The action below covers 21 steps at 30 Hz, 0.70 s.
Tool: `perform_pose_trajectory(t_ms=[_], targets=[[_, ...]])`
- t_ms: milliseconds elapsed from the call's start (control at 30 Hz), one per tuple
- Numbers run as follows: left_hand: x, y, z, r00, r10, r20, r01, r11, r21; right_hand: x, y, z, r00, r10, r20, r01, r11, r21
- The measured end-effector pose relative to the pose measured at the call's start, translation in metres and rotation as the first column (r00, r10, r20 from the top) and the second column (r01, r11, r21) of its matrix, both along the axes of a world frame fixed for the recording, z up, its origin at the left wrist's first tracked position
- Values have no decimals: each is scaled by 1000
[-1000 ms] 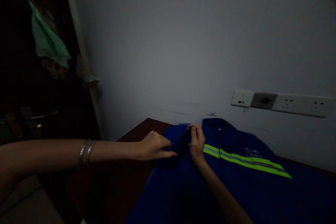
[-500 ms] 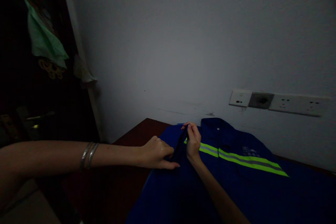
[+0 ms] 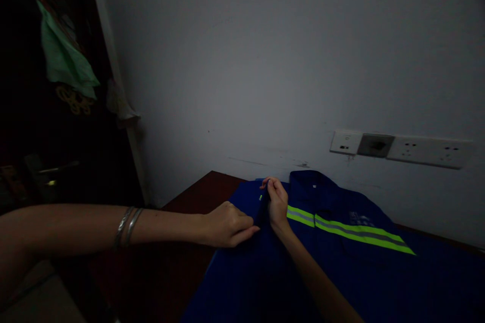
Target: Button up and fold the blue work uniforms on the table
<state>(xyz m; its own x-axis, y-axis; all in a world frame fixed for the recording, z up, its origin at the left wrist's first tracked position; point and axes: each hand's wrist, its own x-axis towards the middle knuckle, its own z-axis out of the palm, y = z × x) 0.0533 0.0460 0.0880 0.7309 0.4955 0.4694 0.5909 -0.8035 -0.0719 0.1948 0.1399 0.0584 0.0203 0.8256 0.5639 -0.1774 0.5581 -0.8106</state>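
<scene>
A blue work jacket [image 3: 314, 262] lies spread on a dark wooden table [image 3: 200, 194], with a yellow-green and grey reflective stripe [image 3: 350, 230] across its chest and its collar [image 3: 310, 181] toward the wall. My right hand [image 3: 276, 203] pinches a dark fold of the jacket [image 3: 262, 207] between fingers and thumb. My left hand [image 3: 227, 224], wearing silver bangles [image 3: 127, 227] on its wrist, grips the lower part of that fold. Part of the fold is hidden behind my fingers.
A white socket strip [image 3: 401, 149] runs along the wall above the jacket. To the left stands a dark door with a metal handle [image 3: 56, 167] and a green cloth [image 3: 66, 55] hanging on it. The table's back edge meets the wall.
My right hand has shifted slightly left and my left hand slightly right and down, bringing them closer together. The fold between them looks narrower.
</scene>
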Motion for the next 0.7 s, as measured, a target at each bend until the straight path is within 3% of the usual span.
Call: perform_pose_trajectory(t_ms=[167,267,333,433,533,700], targets=[[1,1,1,998,-57,-38,59,997,40,-1,1,-1,1000,-8,4,8,1000,0],[-6,8,11,995,-82,-50,80,996,-31,2,3,5,998,-52,40,51,998,38],[-14,16,20,998,-53,-19,51,994,-91,6,5,11,992,-110,58,106,992,71],[-26,32,33,991,87,101,-68,982,-173,9,10,19,977,-188,97,176,977,124],[-27,43,37,932,232,279,-132,932,-336,6,16,25,962,-216,166,182,964,196],[-21,48,26,800,352,486,14,799,-601,-2,33,33,954,-259,153,223,950,219]])
